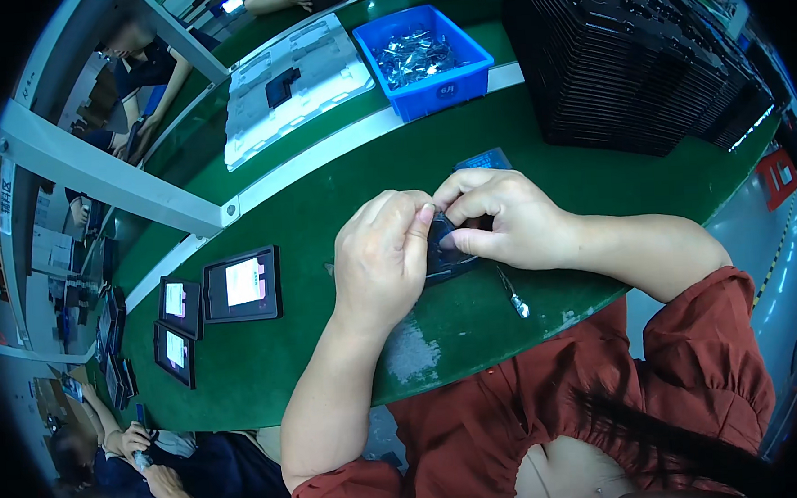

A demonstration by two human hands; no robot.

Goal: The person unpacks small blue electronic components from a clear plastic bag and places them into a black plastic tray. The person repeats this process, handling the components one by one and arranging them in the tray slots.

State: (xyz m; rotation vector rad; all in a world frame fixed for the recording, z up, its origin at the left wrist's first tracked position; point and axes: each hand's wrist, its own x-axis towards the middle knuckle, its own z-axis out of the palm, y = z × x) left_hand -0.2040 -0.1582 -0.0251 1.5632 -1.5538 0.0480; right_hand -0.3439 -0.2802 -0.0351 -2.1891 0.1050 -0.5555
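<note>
Left hand [376, 255]: thumb and fingers are pinching the upper end of a dark piece [442, 260].
Right hand [514, 220]: is curling inward, thumb resting on the piece; whether it is gripping, one cannot tell.
Piece's place: is lying between both hands, mid-frame, touching both.
Piece's direction: its visible part is running up and down the frame; fingers are hiding its full long axis.
Shiny metal item [520, 308]: is lying below the right hand.
Blue bin [418, 104]: is holding metal parts [420, 57], upper centre.
</note>
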